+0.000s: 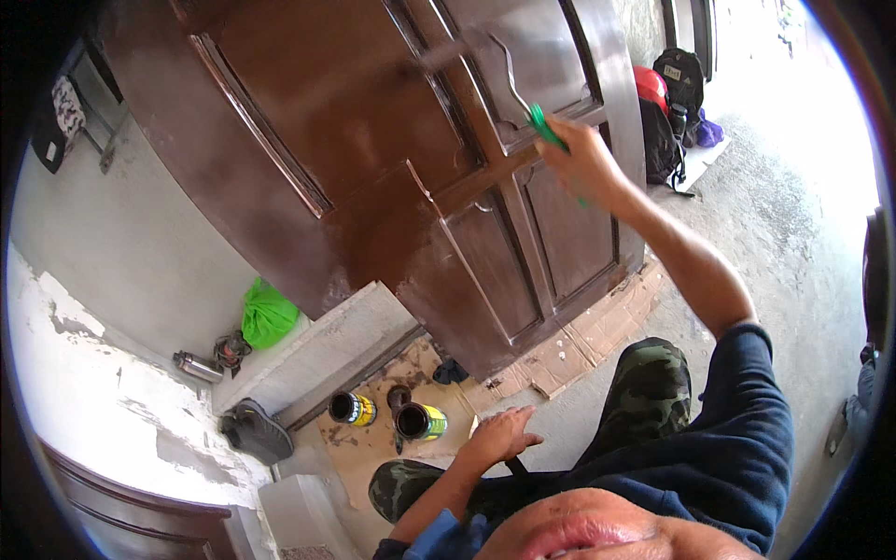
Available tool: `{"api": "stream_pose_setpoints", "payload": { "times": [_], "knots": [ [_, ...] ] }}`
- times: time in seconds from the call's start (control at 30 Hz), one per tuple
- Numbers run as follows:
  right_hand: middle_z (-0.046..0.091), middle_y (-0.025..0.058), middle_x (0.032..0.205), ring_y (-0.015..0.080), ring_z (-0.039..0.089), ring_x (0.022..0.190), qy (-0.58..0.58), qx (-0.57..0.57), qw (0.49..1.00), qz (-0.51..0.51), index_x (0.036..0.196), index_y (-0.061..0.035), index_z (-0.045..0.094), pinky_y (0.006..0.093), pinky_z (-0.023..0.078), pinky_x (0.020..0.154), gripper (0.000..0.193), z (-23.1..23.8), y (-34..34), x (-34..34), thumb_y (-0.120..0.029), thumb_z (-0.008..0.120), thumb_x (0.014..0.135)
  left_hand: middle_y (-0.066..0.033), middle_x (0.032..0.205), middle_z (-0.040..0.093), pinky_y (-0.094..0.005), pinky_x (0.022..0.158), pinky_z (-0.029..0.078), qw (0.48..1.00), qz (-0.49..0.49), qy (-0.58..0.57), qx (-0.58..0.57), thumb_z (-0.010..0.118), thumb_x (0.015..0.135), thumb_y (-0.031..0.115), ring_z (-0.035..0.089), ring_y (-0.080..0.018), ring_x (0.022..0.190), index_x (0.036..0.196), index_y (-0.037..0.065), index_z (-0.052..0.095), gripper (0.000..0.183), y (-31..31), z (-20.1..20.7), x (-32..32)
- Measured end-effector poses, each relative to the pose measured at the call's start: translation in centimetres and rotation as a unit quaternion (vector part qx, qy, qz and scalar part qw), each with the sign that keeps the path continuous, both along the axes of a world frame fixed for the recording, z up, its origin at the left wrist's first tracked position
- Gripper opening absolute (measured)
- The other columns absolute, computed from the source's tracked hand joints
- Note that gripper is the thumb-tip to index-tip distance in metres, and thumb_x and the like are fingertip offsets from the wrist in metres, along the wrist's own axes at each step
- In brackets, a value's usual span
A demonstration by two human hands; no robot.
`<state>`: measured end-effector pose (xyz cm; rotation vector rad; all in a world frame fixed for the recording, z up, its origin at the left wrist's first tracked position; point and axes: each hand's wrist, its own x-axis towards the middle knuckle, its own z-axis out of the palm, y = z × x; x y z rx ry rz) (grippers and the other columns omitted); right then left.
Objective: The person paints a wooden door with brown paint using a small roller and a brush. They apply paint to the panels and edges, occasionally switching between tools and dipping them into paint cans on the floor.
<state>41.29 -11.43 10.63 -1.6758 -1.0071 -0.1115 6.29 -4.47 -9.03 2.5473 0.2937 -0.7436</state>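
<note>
My right hand (pixel 583 154) is closed round the green handle of a paint roller (pixel 544 126). Its bent wire frame runs up to a roller head that is blurred against the upper part of a brown panelled door (pixel 392 215). Wet, glossy brown covers much of the door. Lower down, my left hand (pixel 499 436) hovers over my lap, fingers stretched out and apart, holding nothing I can see. Nearest to it stands an open paint can (pixel 433 422) with a yellow label and dark contents. A second paint can (pixel 362 411) stands just left of it.
Stained cardboard (pixel 569 345) lies under the door's lower edge. At left are a green bag (pixel 268 313), a steel flask (pixel 198 366) and dark shoes (pixel 257 431) by a low step (pixel 327 341). Backpacks (pixel 681 84) lean at the far right. Another person's leg (pixel 861 401) shows at the right rim.
</note>
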Motion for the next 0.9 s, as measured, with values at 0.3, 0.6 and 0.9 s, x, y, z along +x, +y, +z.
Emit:
{"api": "stream_pose_setpoints", "payload": {
  "times": [0.3,0.6,0.9],
  "knots": [
    [0.068,0.0207,0.09,0.016,0.065,0.083,0.107,-0.036,0.993,-0.046,0.139,-0.0011,0.054,0.0339,0.053,0.076,0.045,-10.7,-3.0,-4.3,-0.015,0.061,0.097,-0.0224,0.137,0.057,-0.048,0.103,0.046,1.0,-0.021,-0.008,-0.009,0.065,0.091,0.05,0.056,-0.0381,0.126,0.142,0.007,0.048,0.069,0.4,-1.1,0.3],
    [0.054,0.0023,0.06,0.0101,0.054,0.046,-0.01,0.146,0.989,-0.014,0.132,-0.0031,0.057,0.0299,0.043,0.041,0.035,10.8,7.7,1.4,-0.015,0.057,0.099,-0.0242,0.14,0.055,-0.0437,0.107,0.044,0.997,-0.052,-0.043,-0.042,0.066,0.092,0.056,0.056,-0.0349,0.127,0.146,0.002,0.045,0.08,2.9,-5.6,1.2],
    [0.064,0.0159,0.075,0.0253,0.067,0.063,-0.037,0.08,0.996,-0.015,0.118,-0.003,0.059,0.0401,0.052,0.058,0.026,5.6,5.5,1.6,-0.014,0.061,0.094,-0.022,0.139,0.057,-0.0416,0.107,0.044,0.992,0.003,-0.077,-0.1,0.067,0.092,0.053,0.057,-0.0311,0.125,0.147,0.002,0.044,0.078,3.6,-4.8,0.6]
  ]
}}
